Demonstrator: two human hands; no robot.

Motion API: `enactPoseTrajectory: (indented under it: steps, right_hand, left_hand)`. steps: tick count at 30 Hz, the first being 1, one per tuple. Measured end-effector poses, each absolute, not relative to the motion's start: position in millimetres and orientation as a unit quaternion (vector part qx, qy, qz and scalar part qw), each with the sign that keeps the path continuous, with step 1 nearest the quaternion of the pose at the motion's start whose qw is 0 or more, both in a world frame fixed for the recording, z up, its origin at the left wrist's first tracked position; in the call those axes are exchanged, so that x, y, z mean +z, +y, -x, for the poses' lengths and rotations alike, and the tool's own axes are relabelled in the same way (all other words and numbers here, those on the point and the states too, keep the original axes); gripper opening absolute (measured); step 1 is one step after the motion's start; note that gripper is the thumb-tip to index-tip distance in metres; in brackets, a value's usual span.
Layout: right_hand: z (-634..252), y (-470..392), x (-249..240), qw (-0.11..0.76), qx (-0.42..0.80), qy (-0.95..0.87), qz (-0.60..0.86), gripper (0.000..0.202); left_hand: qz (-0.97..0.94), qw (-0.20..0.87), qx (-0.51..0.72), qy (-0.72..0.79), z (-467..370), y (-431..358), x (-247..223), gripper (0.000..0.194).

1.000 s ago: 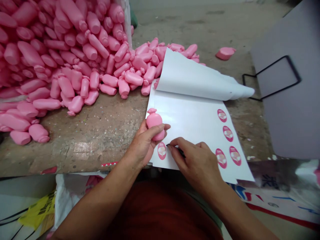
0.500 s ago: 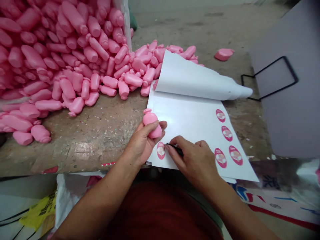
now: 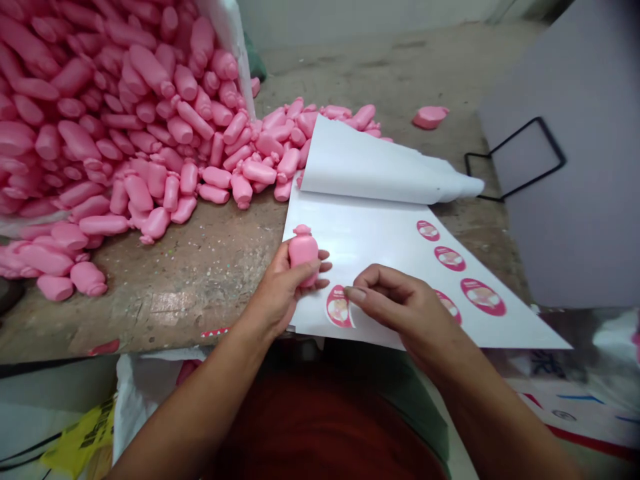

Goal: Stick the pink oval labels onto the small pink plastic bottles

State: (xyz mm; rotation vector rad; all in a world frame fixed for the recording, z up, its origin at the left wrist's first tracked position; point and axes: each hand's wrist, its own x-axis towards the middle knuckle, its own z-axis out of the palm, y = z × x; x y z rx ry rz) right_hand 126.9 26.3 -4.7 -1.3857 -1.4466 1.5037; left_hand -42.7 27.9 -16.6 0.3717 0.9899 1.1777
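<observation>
A small pink bottle (image 3: 303, 255) stands nearly upright in my left hand (image 3: 280, 290), thumb across its front and fingers behind. My right hand (image 3: 395, 297) pinches the edge of an oval pink-and-white sticker (image 3: 339, 307) between thumb and forefinger. That sticker hangs over the near left part of a white sticker sheet (image 3: 365, 243), just below the bottle. Several more oval stickers (image 3: 483, 297) remain on the sheet's right side, one partly covered by my right hand. The sheet's far part (image 3: 370, 163) is folded back in a curl.
A big heap of pink bottles (image 3: 145, 133) spills from a white-walled container (image 3: 233, 47) onto the worn table (image 3: 185, 267) at the left. One pink bottle (image 3: 431, 117) lies alone at the back. A grey panel with a black wire bracket (image 3: 553, 143) stands at the right.
The sticker near my hands has come up at my right fingertips, and the dark tool there no longer shows. The bottle is turned more upright. The sheet's near right corner reaches farther right.
</observation>
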Motion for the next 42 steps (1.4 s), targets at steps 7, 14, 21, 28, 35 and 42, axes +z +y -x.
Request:
enactPoseTrajectory:
  steps: [7, 14, 21, 28, 35, 42]
  right_hand:
    - [-127.1, 31.9, 5.0, 0.326, 0.581, -0.543, 0.511, 0.029]
    - [-128.7, 32.2, 4.9, 0.326, 0.575, -0.552, 0.507, 0.029]
    - [-129.8, 32.1, 2.1, 0.335, 0.569, -0.553, 0.509, 0.03]
    - [-129.9, 32.1, -1.6, 0.335, 0.572, -0.546, 0.512, 0.031]
    - [-130.7, 32.9, -2.0, 0.332, 0.567, -0.546, 0.52, 0.032]
    - [-129.7, 32.2, -5.0, 0.341, 0.554, -0.546, 0.528, 0.033]
  left_hand:
    - [-0.179, 0.768, 0.472, 0.393, 32.9, 1.5, -2.6, 0.047]
    - [-0.174, 0.78, 0.46, 0.387, 27.7, -1.3, 1.7, 0.057]
    - [-0.187, 0.776, 0.459, 0.39, 23.6, -3.9, 3.5, 0.06]
    - [-0.183, 0.768, 0.466, 0.399, 22.3, -3.4, 5.1, 0.059]
    - [-0.193, 0.764, 0.47, 0.398, 23.2, -4.0, 2.7, 0.063]
    - [-0.188, 0.763, 0.476, 0.394, 22.3, -3.5, -0.1, 0.046]
